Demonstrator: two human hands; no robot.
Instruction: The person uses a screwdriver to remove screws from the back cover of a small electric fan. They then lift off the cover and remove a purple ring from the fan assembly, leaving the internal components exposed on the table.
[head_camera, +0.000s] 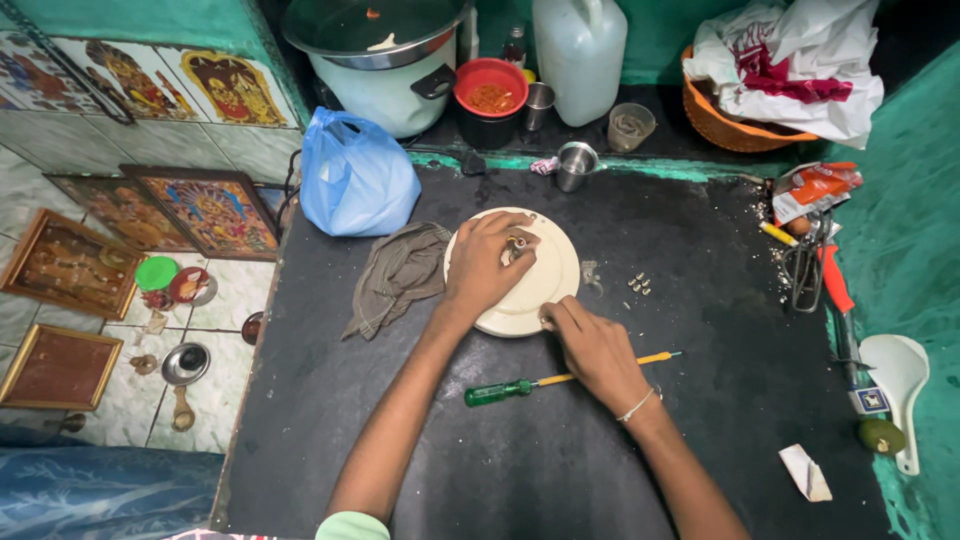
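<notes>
My left hand (487, 265) presses flat on a cream round plate (540, 290) at the dark surface's (500, 470) centre; my right hand (593, 350) pinches its near rim, above a green-handled screwdriver (510, 388).

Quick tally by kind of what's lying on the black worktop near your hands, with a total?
Round cream disc, under left hand and right hand: 1
Green-handled screwdriver: 1
Grey-brown cloth: 1
Blue plastic bag: 1
Steel cup: 1
Folded white paper: 1
Small brass bits: cluster, too small to count
Total: 6, plus the bits
</notes>
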